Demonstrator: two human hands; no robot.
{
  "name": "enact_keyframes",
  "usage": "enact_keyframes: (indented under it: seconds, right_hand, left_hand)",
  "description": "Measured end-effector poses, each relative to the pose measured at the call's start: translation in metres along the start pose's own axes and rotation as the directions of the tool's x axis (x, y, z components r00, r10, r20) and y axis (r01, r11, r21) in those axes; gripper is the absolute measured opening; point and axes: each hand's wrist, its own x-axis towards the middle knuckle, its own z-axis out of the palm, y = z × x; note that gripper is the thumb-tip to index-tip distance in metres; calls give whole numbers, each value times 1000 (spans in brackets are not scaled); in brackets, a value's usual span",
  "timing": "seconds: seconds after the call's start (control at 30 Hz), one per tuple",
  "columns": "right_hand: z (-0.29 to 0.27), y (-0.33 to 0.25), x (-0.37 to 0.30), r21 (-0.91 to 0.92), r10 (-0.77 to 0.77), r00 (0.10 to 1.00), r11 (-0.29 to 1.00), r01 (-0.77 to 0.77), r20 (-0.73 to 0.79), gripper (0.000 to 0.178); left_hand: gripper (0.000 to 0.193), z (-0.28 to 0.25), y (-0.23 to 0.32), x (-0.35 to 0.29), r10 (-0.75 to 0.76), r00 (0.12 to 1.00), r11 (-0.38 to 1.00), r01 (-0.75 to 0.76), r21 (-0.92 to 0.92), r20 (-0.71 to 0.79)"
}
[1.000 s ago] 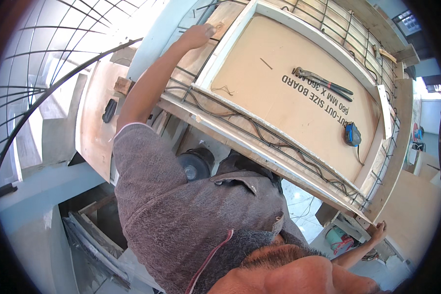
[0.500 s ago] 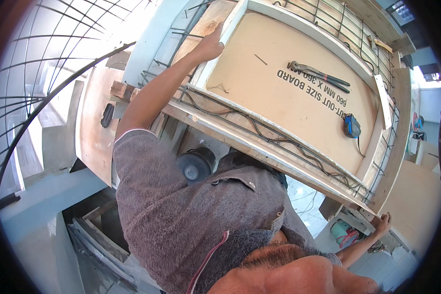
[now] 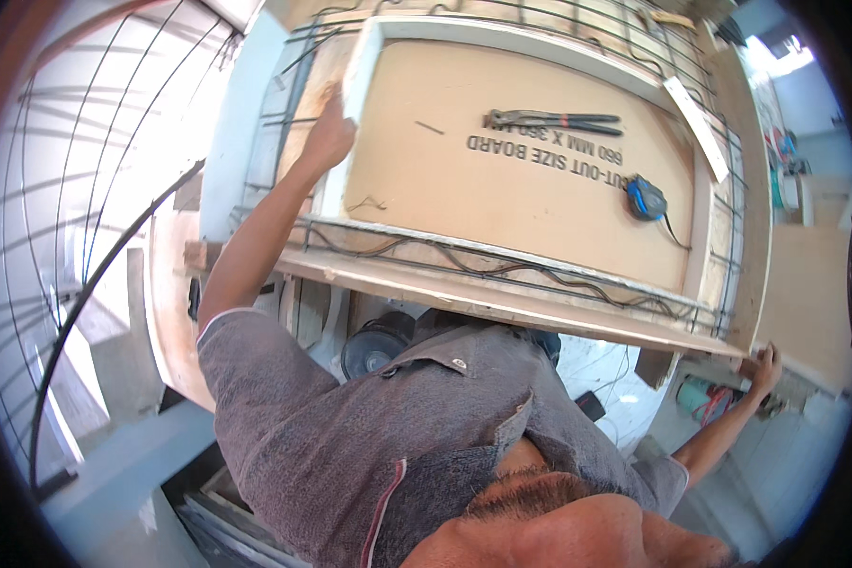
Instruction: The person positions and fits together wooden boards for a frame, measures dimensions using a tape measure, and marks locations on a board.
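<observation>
A wooden mould (image 3: 502, 305) lies before me, with a white inner frame (image 3: 530, 36) round a brown board (image 3: 502, 189). My left hand (image 3: 329, 140) is closed at the inner frame's left side, its thumb side against the white edge; part of its grip is hidden. At the mould's near right corner, my right hand (image 3: 763, 369) has its fingers curled round the wood. On the board rest pliers (image 3: 559, 121) with dark handles, a blue and black tape measure (image 3: 646, 198) and a short thin rod (image 3: 430, 127). Neither hand touches these.
Dark steel bars (image 3: 445, 254) run round the inner frame inside the mould. A white strip (image 3: 696, 130) lies across the right side. Curved wire mesh (image 3: 76, 237) stands at the left. Below the near edge are a round dark container (image 3: 377, 348) and a green container (image 3: 699, 393).
The whole view has turned, so the mould looks more level and further left. Both hands keep their places on the wood. The pliers and tape measure lie where they were on the board.
</observation>
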Motion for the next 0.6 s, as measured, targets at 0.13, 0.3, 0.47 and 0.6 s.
enact_keyframes:
  seconds: [0.13, 0.3, 0.47, 0.6]
  right_hand:
    - [4, -12, -6, -49, -40, 999, 998, 38, -33, 36]
    - [10, -30, -10, -5, -31, 996, 1000, 31, -88, 32]
    - [9, -30, -16, -13, -23, 992, 1000, 22, -126, 32]
    - [9, -42, -20, -25, -5, 991, 1000, 1, -131, 31]
  left_hand:
    - [68, 2, -2, 2, -21, 999, 999, 19, 43, 27]
    - [65, 0, -1, -2, 53, 999, 994, -52, 101, -3]
    - [64, -6, 17, -3, -11, 998, 998, 7, 68, 56]
    - [66, -5, 22, -6, 6, 1000, 991, -7, 135, 7]
